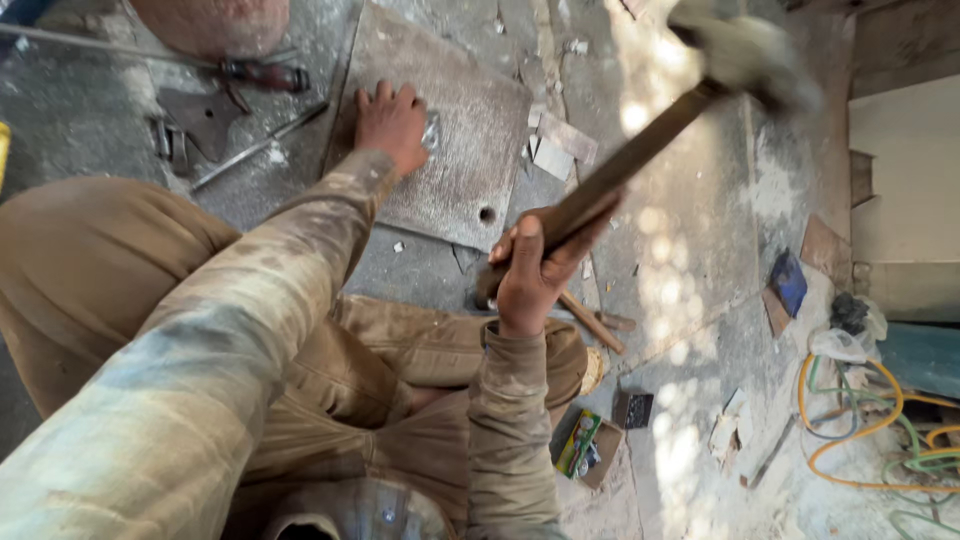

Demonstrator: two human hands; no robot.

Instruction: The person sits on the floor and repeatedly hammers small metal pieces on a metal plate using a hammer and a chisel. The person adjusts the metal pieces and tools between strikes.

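The hammer (640, 150) is up in the air, its blurred head near the top right, wooden handle running down into the right hand (535, 265), whose fingers are clamped tight around the lower end. The left hand (392, 122) sits over on a flat grey metal plate (470, 170) lying on the floor (700, 260), fingers curled together and pinning a small shiny metal piece (432, 130) against it. The plate has a hole near its lower corner. Scattered around: a red-handled tool (262, 74) upper left, metal offcuts (555, 148) just beside the plate, coiled orange and green hoses (870, 430) at the right.
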